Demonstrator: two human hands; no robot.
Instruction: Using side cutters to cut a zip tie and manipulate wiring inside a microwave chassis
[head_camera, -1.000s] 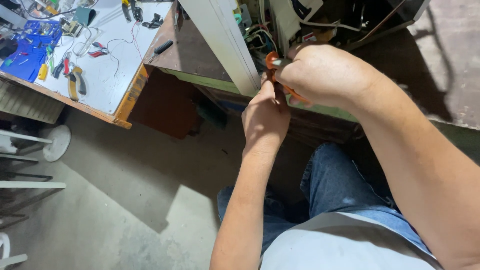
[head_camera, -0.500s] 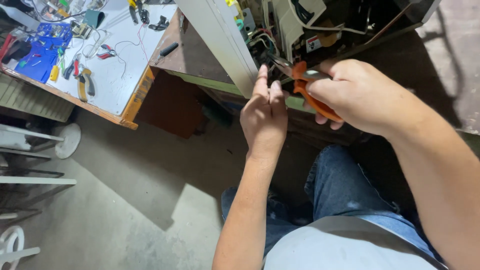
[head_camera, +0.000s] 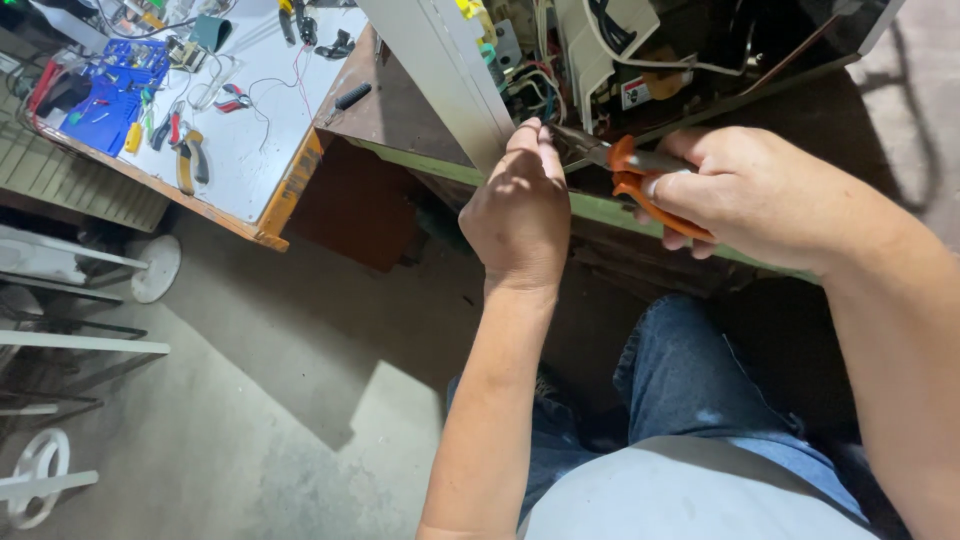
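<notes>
head view: right hand (head_camera: 745, 190) grips orange pliers (head_camera: 625, 165); blue tray (head_camera: 105, 95) holds small parts.

A single head-worn camera looks steeply down and forward, close over the person's forearms and lap, taking in the bench (head_camera: 250, 150) at upper left and floor (head_camera: 250, 400) below.
</notes>
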